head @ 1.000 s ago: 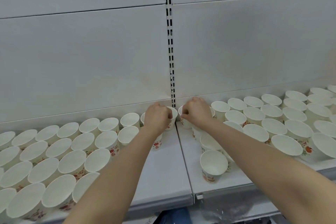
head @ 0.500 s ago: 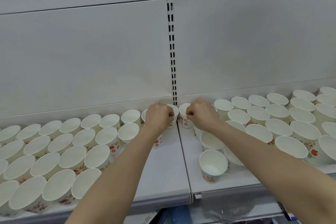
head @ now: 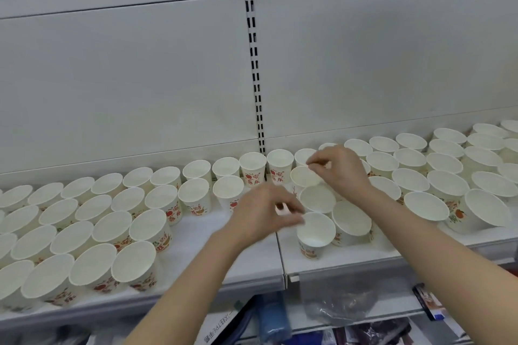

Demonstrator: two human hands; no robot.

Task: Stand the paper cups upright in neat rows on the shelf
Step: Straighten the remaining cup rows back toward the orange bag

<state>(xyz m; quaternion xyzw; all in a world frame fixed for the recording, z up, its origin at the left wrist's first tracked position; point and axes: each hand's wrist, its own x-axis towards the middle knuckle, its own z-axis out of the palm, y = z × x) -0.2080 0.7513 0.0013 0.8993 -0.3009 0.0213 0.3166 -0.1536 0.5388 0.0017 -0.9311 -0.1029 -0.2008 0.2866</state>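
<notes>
My left hand [head: 263,213] pinches nothing I can see, right beside the front paper cup [head: 316,234] standing on the shelf [head: 252,266]. My right hand [head: 340,169] pinches air farther back.

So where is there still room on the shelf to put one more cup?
The bare white shelf strip in the middle, between the left block of white paper cups with red print and the lone front cup, under the left hand. Far left and right are crowded; the right hand hovers over packed cups.
</notes>
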